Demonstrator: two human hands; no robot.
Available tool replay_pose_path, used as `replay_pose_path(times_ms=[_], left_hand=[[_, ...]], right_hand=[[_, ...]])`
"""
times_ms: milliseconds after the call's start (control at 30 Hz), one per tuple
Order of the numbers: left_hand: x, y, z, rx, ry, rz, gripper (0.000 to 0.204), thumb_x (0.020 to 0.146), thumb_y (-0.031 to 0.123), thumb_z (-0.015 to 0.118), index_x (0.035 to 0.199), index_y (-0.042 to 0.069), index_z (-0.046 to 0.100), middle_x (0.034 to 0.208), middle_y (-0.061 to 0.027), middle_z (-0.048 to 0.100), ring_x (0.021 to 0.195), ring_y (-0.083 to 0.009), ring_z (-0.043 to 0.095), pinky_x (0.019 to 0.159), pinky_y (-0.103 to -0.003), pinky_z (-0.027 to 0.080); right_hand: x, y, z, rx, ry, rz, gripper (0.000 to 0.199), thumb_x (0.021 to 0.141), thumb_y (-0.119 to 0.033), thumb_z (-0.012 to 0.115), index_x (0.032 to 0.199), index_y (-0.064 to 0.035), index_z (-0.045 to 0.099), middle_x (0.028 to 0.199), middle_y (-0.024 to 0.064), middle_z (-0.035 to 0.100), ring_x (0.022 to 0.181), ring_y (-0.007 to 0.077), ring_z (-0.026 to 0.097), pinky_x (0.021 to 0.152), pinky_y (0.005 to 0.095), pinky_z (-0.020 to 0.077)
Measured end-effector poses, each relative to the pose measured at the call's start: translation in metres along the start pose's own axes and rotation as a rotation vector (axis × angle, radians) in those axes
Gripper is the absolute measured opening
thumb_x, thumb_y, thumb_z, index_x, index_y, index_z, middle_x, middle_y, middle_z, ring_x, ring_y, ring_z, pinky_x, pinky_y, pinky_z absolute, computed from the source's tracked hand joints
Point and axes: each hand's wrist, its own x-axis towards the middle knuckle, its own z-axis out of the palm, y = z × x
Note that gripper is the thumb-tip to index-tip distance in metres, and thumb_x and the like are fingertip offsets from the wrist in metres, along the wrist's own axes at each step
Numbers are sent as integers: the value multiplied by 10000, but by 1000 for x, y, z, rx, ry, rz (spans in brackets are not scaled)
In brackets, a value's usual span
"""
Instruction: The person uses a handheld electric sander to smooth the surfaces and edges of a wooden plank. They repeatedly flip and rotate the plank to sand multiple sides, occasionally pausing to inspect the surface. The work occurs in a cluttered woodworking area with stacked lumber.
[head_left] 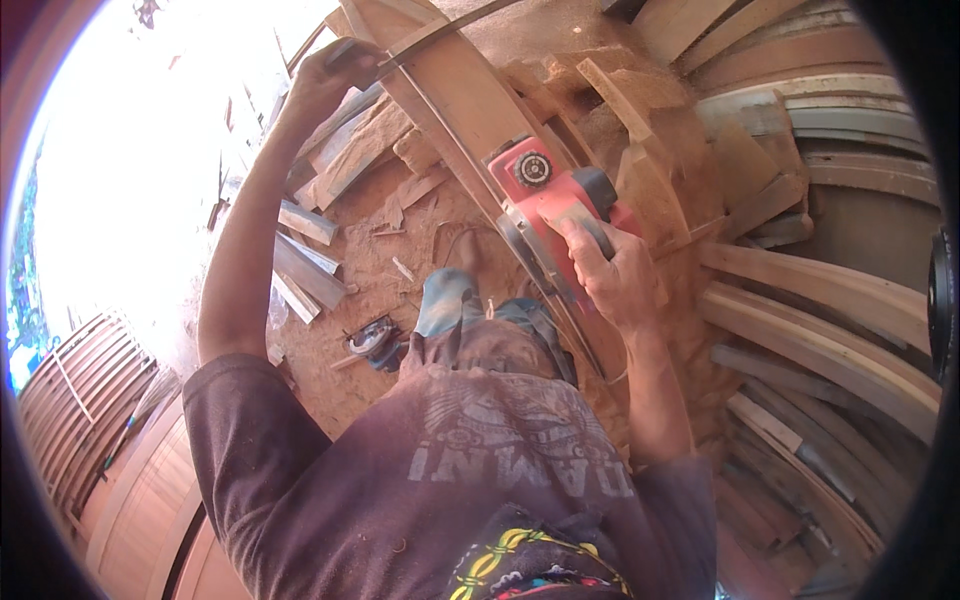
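Observation:
My right hand (618, 278) is closed round the rear handle of a red electric planer (522, 172) with a black round knob at its front. The planer sits along a long wooden board (462, 85) that runs away from me toward the upper left. At the far left, my left hand (345, 68) is curled at the end of a dark narrow strip (440, 33), which crosses over the board. Its fingers partly hide what they grip. The planer's sole and the wood right under it are mostly hidden.
Wood offcuts (350, 155) lie left of the board, above sawdust-covered ground (350, 260). A second power tool (375, 340) rests near my feet. Long timber pieces (820, 285) are stacked at right. Slatted woodwork (85, 385) and wooden panels (140, 500) stand at lower left.

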Motion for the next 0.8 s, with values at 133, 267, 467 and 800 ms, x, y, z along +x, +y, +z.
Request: replay_pose_path(times_ms=[133,267,467,800], left_hand=[[7,-22,-6,-36,68,-22,261,1035,223,726,1223,46,765,1103,-38,790,989,-120,702,910,-285,549],[-23,-24,-13,-253,222,-98,295,1037,184,713,1276,12,734,1167,-98,790,1071,-170,729,975,-319,556],[-159,-44,-6,-475,702,-319,354,1065,127,670,1336,-97,634,1290,-188,732,1168,-253,729,1039,-374,567],[-280,-74,50,-639,883,-519,261,1062,122,686,1286,-11,679,1216,-146,749,1136,-231,730,1009,-357,591]], right_hand=[[53,-16,19,21,-39,-9,526,1006,-444,691,987,75,770,735,169,721,734,193,711,696,378,548],[97,-42,36,-50,-32,-73,575,1005,-491,662,975,72,771,739,204,727,739,244,737,709,389,554],[137,-82,61,-91,-47,-270,599,996,-544,618,951,26,798,744,210,744,738,320,754,742,409,557],[245,-170,106,-60,-99,-372,496,1049,-533,597,1123,-82,790,679,13,619,561,129,586,540,297,468]])
